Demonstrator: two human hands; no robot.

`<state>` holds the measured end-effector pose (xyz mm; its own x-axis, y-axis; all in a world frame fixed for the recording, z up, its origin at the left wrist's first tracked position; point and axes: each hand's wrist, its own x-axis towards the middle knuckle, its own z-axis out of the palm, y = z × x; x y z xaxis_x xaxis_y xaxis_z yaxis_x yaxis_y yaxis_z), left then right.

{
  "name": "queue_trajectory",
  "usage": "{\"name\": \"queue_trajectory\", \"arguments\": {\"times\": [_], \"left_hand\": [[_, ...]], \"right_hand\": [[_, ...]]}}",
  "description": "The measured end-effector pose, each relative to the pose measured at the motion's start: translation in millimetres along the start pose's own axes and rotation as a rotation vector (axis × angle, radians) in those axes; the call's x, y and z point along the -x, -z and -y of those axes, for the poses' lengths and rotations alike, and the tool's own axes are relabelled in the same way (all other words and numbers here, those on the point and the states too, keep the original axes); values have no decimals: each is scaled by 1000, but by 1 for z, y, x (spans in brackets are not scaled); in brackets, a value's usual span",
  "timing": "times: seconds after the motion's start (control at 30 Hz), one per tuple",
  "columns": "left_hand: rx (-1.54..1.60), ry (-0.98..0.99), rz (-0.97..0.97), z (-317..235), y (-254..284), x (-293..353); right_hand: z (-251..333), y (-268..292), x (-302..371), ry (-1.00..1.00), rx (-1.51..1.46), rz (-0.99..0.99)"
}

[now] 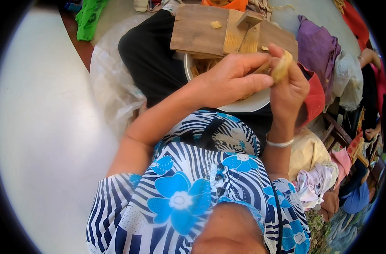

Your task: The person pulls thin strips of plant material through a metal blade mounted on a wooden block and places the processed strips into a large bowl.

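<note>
My right hand [291, 82] is raised above the bowl, pinching a curled pale-yellow strip [281, 67] between thumb and fingers. From the left, my left hand [231, 80] reaches to the same strip, its thumb and forefinger closed on the near end. What the strip is made of I cannot make out. Below my hands a white bowl [244, 106] sits in my lap with brownish-yellow strips [200, 66] in it, partly hidden by my left hand. Across the bowl's far side lies a wooden board [197, 29] bearing a lighter plank [230, 38] and an upright wooden block [249, 19].
Small yellow pieces [216, 24] lie on the board. An orange container [227, 4] stands beyond it. To the right are a purple cloth [318, 51], a red cloth [313, 95] and a clear plastic bag [348, 80]. Another person's arm [370, 59] shows at the far right.
</note>
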<state>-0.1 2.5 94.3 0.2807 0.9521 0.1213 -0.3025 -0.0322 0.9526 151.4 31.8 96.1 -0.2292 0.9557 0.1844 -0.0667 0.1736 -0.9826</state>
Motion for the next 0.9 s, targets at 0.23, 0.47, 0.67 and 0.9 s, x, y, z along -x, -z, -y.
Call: {"name": "queue_trajectory", "arguments": {"times": [0.23,0.47,0.67,0.9], "left_hand": [[116,357,-125,42,11,-17],[-1095,-153,-204,71,17,-5],[-1048,-447,-298,91,16,1],[-808,-188,-290,66,4,-4]], "right_hand": [[-55,6,-11,253,746,-160],[-86,28,5,-46,609,44],[-81,12,20,-678,-566,108],[-82,11,16,-435,-295,75]]}}
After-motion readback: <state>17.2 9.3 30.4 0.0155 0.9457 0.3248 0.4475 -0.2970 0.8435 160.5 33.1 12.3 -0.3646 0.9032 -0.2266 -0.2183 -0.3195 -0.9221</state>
